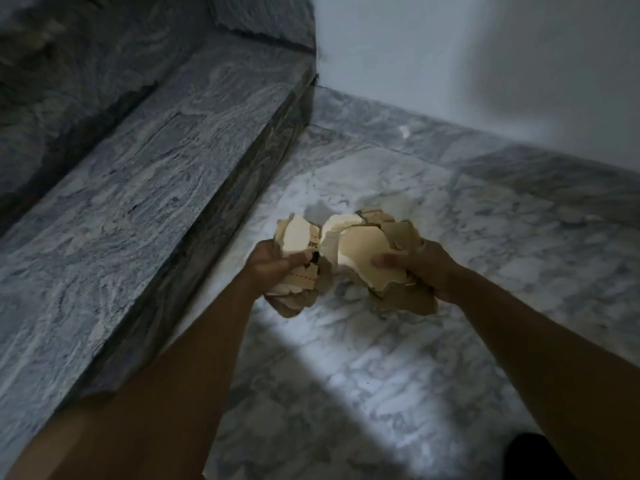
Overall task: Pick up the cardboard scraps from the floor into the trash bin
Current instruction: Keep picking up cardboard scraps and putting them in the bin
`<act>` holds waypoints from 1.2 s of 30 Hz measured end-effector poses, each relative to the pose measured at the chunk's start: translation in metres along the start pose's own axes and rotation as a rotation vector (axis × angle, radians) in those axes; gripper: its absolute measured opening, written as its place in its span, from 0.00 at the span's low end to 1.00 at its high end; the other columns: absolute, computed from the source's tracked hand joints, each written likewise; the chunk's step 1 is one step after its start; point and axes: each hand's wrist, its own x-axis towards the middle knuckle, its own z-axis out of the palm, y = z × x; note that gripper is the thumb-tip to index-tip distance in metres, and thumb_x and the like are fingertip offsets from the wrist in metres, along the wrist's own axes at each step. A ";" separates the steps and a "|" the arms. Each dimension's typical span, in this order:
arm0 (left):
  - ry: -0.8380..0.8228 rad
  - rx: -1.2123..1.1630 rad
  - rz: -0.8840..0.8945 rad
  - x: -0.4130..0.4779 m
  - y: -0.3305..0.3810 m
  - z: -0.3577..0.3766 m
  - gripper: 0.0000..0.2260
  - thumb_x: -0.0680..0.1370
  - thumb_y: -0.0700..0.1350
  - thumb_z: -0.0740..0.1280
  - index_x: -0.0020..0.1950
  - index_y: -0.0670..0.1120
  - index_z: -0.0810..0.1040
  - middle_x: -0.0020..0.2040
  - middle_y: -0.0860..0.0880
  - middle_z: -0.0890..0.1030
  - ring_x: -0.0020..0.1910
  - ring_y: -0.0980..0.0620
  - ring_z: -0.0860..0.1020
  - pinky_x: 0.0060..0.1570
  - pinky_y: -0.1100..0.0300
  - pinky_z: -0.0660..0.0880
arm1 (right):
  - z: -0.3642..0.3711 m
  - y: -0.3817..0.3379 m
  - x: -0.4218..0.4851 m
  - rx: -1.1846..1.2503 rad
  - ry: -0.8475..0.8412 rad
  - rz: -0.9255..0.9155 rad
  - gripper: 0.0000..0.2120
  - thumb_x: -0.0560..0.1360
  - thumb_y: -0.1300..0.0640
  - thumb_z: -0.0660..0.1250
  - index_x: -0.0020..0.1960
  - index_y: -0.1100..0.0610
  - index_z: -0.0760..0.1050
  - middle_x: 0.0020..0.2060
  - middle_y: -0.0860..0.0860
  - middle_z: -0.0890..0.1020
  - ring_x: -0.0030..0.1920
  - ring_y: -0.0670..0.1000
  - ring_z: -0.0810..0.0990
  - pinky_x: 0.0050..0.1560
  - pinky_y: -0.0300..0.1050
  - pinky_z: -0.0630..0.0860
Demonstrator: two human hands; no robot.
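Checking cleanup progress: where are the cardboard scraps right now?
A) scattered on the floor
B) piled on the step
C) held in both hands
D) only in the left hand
C: the left hand and the right hand each grip a bunch of cardboard scraps.

Step [138, 188] left of scraps [363, 251]; floor [381, 375] beneath

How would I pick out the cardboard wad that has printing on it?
Find the grey stone step running along the left. Just right of it, above the pale marble floor, the left hand grips a wad of cardboard scraps. Unlike the plain wad in the right hand, this one shows red dashed lines and black print.
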 end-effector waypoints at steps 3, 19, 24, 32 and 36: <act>-0.143 -0.055 0.103 -0.008 0.037 0.053 0.22 0.68 0.50 0.78 0.55 0.39 0.82 0.49 0.43 0.84 0.51 0.44 0.83 0.48 0.54 0.80 | -0.009 0.011 -0.021 0.146 0.047 -0.046 0.30 0.56 0.52 0.86 0.56 0.55 0.83 0.50 0.52 0.87 0.51 0.54 0.86 0.54 0.55 0.82; -1.095 0.231 0.516 -0.245 0.265 0.370 0.02 0.74 0.46 0.71 0.46 0.49 0.80 0.43 0.48 0.82 0.43 0.50 0.81 0.40 0.59 0.78 | -0.205 0.111 -0.373 0.730 1.068 -0.190 0.30 0.59 0.51 0.85 0.58 0.55 0.80 0.51 0.51 0.86 0.51 0.53 0.86 0.49 0.51 0.84; -1.299 0.313 0.662 -0.392 0.287 0.430 0.06 0.73 0.43 0.69 0.49 0.48 0.82 0.45 0.47 0.84 0.46 0.48 0.83 0.43 0.57 0.80 | -0.213 0.153 -0.522 0.757 1.320 -0.241 0.34 0.55 0.47 0.86 0.59 0.54 0.81 0.52 0.51 0.86 0.52 0.53 0.85 0.50 0.53 0.83; -1.495 0.462 0.734 -0.654 0.195 0.515 0.14 0.71 0.43 0.63 0.54 0.44 0.81 0.49 0.42 0.84 0.49 0.43 0.82 0.55 0.44 0.80 | -0.159 0.297 -0.755 0.880 1.662 -0.268 0.32 0.56 0.52 0.85 0.59 0.54 0.82 0.52 0.49 0.86 0.52 0.51 0.85 0.55 0.50 0.82; -1.611 0.515 0.759 -0.797 0.108 0.533 0.11 0.73 0.39 0.63 0.53 0.42 0.80 0.51 0.41 0.83 0.49 0.42 0.82 0.53 0.46 0.79 | -0.098 0.385 -0.875 0.879 1.798 -0.190 0.35 0.52 0.47 0.85 0.57 0.53 0.83 0.51 0.49 0.87 0.52 0.51 0.85 0.59 0.52 0.80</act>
